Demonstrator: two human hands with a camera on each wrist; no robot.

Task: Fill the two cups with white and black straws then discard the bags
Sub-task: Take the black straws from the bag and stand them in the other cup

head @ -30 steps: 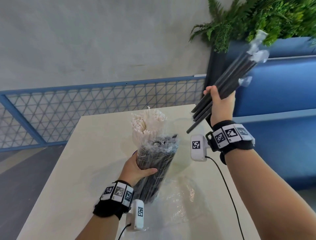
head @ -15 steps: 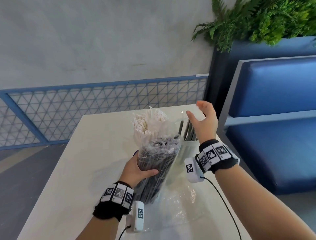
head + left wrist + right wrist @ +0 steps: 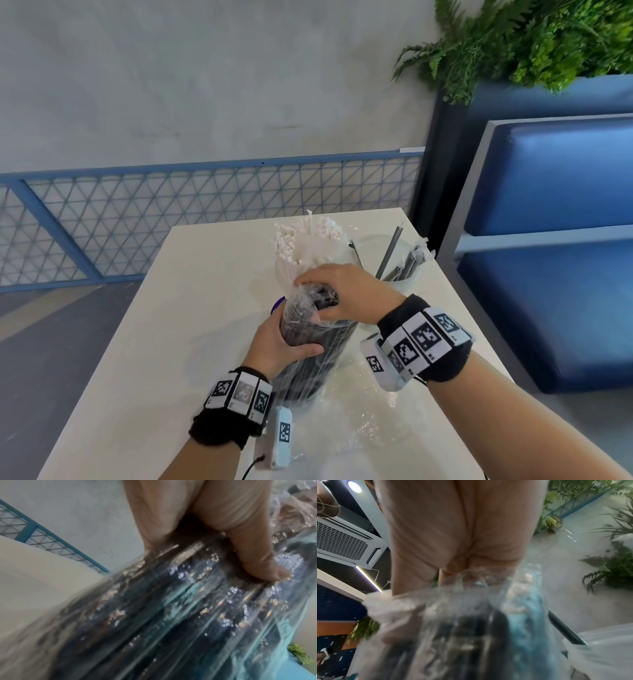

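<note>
Black straws (image 3: 325, 297) stand in their clear bag (image 3: 308, 363) on the table (image 3: 178, 329). Our left hand (image 3: 281, 346) wraps the slippery bag; our right hand (image 3: 346, 294) curls its fingers into the mouth. They seem light and stiff, so we pinch near the tops.

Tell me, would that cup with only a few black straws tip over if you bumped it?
Probably easily. The cup looks like thin, light plastic, and its few black straws lean far over one rim. They add little weight, so a nudge might slide or topple it.
</note>
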